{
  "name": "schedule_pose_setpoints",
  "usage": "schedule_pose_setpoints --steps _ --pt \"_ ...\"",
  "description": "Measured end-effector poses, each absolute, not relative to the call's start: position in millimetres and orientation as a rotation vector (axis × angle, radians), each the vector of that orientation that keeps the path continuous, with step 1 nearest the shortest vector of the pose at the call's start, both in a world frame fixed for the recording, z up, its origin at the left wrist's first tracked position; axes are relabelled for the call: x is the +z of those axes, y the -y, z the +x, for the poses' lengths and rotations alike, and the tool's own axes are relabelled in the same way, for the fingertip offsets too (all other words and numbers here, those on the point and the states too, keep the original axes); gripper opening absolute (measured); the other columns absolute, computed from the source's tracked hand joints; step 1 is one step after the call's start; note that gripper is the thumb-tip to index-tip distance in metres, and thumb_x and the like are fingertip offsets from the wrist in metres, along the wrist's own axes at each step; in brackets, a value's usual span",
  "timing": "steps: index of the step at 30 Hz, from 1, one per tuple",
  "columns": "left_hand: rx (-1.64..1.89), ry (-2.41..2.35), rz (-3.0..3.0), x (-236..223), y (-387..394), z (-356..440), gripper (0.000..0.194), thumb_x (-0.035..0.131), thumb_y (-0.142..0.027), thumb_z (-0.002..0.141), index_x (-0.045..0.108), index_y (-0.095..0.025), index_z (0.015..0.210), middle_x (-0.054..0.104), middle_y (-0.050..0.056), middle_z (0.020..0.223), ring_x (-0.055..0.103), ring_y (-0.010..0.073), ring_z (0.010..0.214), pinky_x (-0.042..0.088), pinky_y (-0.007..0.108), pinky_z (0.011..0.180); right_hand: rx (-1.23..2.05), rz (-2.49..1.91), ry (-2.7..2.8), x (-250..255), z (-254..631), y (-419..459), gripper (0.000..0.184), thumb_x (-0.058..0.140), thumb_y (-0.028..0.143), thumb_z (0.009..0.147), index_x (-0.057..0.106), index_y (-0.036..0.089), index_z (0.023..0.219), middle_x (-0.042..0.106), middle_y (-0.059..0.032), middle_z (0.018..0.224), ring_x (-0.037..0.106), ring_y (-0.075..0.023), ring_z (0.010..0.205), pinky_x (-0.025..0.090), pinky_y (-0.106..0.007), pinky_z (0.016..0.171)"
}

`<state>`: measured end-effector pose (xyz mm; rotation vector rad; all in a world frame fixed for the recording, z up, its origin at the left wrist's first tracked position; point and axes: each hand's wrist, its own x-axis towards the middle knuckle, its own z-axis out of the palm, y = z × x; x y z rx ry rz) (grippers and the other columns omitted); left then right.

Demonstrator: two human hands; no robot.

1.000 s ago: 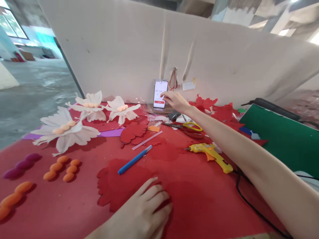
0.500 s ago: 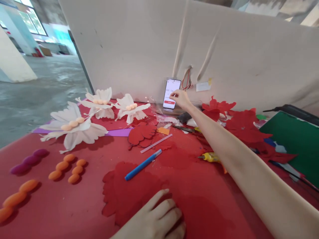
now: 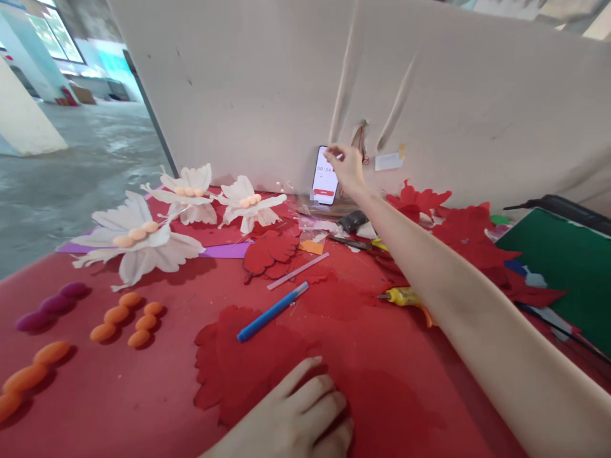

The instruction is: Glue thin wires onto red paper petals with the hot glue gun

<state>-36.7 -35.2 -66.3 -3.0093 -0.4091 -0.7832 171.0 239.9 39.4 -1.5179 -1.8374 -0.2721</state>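
Observation:
My left hand rests on red scalloped petal cut-outs, fingers loosely bent and apart, holding nothing. At the back, a phone leans upright with a timer on its screen. My right hand is at the upper part of that screen, its thumb and fingers bunched with nothing seen between them. Whether the fingertips touch the glass I cannot tell. A blue marker lies beyond my left hand, beside a thin translucent stick. Under my right forearm is a yellow glue gun, partly hidden.
White fabric flowers stand at the back left. In front of them lie orange bead-like strips and a purple one. Scissors and red fabric pieces are at the back right, near a green board. A pale partition rises behind.
My right hand has moved up the phone, from the middle of its screen to near its top. My left hand stays in place. The view has shifted slightly.

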Motion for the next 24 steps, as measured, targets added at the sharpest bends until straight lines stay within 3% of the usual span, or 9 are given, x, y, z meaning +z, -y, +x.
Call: schedule_pose_setpoints --steps 6,9,14,20,24 --pt "-0.766 0.463 -3.101 -61 40 -40 0.02 0.045 -0.019 0.09 0.062 -0.018 0.1 0.066 0.001 0.096 0.056 0.0148 0.095 0.029 0.033 0.108 -0.41 -1.257 2.064 93 121 -159 0.019 0.046 0.013 0.085 0.062 0.019 0.096 0.062 -0.0001 0.093 0.055 -0.0096 0.084 0.043 -0.021 0.083" --pt "-0.759 0.458 -3.16 -62 39 -41 0.022 0.045 -0.018 0.089 0.061 -0.017 0.103 0.065 0.002 0.101 0.056 0.0159 0.096 0.028 0.034 0.109 -0.53 -1.038 2.241 97 109 -104 0.034 0.038 0.0 0.082 0.061 0.021 0.097 0.058 0.0021 0.101 0.054 -0.0068 0.087 0.042 -0.018 0.08" --pt "-0.76 0.443 -3.241 -63 37 -39 0.025 0.04 -0.014 0.088 0.062 -0.015 0.1 0.063 0.005 0.098 0.055 0.0171 0.094 0.029 0.037 0.108 -0.618 -0.869 2.353 67 123 -24 0.032 0.034 0.004 0.086 0.061 0.013 0.099 0.058 -0.0031 0.09 0.052 -0.0088 0.077 0.044 -0.022 0.07" --pt "-0.768 0.399 -3.25 -56 35 -37 0.027 0.038 -0.013 0.09 0.064 -0.013 0.098 0.063 0.007 0.094 0.055 0.0181 0.093 0.036 0.041 0.102 -0.354 -0.91 2.262 18 164 21 0.018 0.046 0.007 0.084 0.063 0.012 0.087 0.06 -0.0042 0.085 0.056 -0.0096 0.079 0.045 -0.021 0.069" --pt "-0.738 0.384 -3.289 -56 34 -38 0.026 0.04 -0.016 0.09 0.064 -0.014 0.099 0.062 0.008 0.09 0.055 0.0173 0.087 0.041 0.041 0.096 -0.197 -1.059 2.287 -9 186 39 0.022 0.043 0.005 0.082 0.063 0.013 0.09 0.06 -0.0051 0.085 0.056 -0.0096 0.076 0.046 -0.021 0.066"
